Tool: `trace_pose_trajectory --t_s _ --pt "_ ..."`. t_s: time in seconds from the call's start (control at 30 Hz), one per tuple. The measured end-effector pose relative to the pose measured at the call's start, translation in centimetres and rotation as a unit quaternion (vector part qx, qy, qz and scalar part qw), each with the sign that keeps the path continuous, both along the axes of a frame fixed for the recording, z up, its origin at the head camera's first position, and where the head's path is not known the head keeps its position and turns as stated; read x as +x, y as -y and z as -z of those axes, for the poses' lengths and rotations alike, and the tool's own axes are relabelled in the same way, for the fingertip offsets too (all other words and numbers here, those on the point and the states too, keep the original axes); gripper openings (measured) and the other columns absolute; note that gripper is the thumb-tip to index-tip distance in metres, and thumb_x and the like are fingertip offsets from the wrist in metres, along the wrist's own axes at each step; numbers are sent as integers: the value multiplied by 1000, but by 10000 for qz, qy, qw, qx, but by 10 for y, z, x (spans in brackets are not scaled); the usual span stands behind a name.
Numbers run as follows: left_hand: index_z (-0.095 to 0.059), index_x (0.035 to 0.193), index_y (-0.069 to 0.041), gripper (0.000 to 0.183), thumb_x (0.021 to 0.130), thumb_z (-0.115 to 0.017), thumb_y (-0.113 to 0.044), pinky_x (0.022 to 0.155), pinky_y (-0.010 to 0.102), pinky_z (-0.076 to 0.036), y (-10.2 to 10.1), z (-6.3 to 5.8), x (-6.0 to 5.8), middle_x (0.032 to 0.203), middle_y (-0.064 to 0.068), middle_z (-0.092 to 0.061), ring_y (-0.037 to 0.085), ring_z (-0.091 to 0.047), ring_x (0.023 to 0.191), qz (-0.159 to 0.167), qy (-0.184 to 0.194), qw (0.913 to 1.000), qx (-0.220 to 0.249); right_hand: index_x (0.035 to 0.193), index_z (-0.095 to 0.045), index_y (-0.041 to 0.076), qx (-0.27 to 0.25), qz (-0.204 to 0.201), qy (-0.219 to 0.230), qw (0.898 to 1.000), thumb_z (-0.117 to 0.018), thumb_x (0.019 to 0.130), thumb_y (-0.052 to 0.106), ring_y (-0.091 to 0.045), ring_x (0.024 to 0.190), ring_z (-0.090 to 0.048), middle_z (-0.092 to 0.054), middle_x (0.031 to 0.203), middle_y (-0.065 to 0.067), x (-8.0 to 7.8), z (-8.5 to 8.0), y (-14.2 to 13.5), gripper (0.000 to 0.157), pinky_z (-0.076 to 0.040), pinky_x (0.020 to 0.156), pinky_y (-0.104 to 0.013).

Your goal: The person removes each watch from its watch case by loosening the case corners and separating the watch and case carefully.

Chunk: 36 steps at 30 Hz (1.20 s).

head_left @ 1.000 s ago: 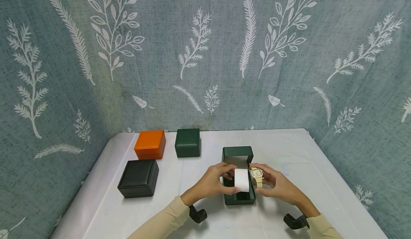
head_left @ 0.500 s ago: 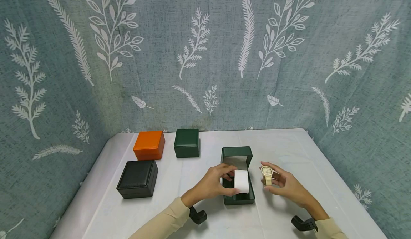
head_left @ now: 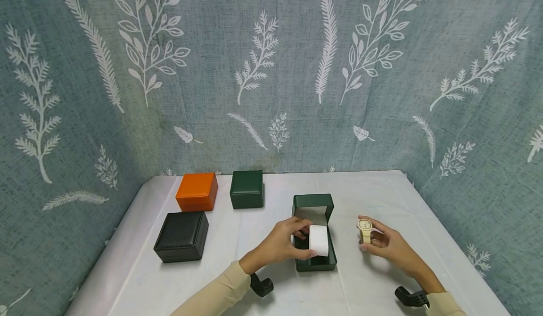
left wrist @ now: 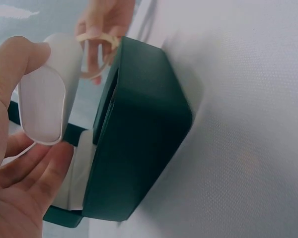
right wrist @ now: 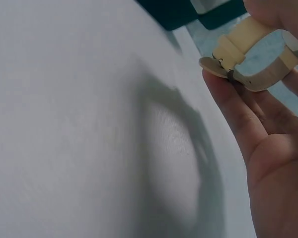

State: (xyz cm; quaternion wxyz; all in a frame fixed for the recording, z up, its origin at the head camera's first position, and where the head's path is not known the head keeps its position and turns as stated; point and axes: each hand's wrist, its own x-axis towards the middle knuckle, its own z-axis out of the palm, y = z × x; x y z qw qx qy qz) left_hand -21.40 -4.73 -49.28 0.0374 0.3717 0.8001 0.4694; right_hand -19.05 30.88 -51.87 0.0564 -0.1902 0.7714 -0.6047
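My left hand [head_left: 283,240] pinches a white watch cushion [head_left: 319,240] between thumb and fingers, above the lower half of an open dark green watch box [head_left: 316,265]. In the left wrist view the cushion [left wrist: 42,104] shows its oval end, with the thumb on top and fingertips below, beside the box's green wall [left wrist: 139,129]. Off to the right of the box, my right hand [head_left: 392,250] holds a cream wristwatch [head_left: 365,231] by its strap, dial up. The right wrist view shows the strap [right wrist: 268,72] buckled in a loop between thumb and fingers, over the table.
A closed orange box [head_left: 197,191], a closed green box [head_left: 247,188] and a closed black box [head_left: 181,236] stand on the left of the white-covered table [head_left: 271,302]. A leaf-patterned blue-grey curtain [head_left: 292,137] surrounds the table's back and sides.
My right hand has moved right with the wristwatch, from beside the cushion to a spot apart from the box. The left hand, cushion and open box have stayed almost in place.
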Motion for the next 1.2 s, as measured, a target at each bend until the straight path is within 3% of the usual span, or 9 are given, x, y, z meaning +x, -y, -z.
trace_pose_trajectory --t_s 0.27,0.5,0.77,0.9,1.2 --pt "-62 139 -3 68 83 -89 -30 90 27 -56 0 0 0 116 3 -63 10 -68 99 -39 -55 9999 -86 157 -34 -2 186 590 364 9974 -76 94 9 -16 112 -67 -56 136 -31 -2 2 -9 76 -60 83 -31" --pt "-61 140 -3 69 82 -89 -30 90 27 -56 0 0 0 116 2 -63 10 -68 100 -61 -71 9999 -96 156 -32 -4 174 675 458 9965 -72 97 10 -15 106 -69 -54 133 -28 -2 2 -16 73 -60 81 -33" --pt "-60 141 -1 70 84 -88 -31 91 27 -56 1 -2 2 119 4 -63 12 -68 101 -41 -16 9999 -149 157 -27 -8 342 985 577 9929 -75 96 11 -11 91 -66 -55 122 -19 -2 4 -25 80 -58 75 -29" --pt "-60 141 -1 70 84 -88 -31 91 28 -56 1 -3 2 118 4 -63 13 -68 100 -49 -27 9999 -159 157 -30 -9 543 1246 591 9890 -76 95 15 -11 92 -64 -58 118 -19 -3 4 -27 80 -58 75 -27" --pt "-60 141 -1 70 84 -88 -31 91 27 -56 2 -1 1 117 3 -63 10 -67 100 -40 -79 9998 -168 156 -32 -10 1141 1536 1100 9753 -78 94 27 -16 93 -68 -67 113 -15 -6 3 -30 85 -58 75 -28"
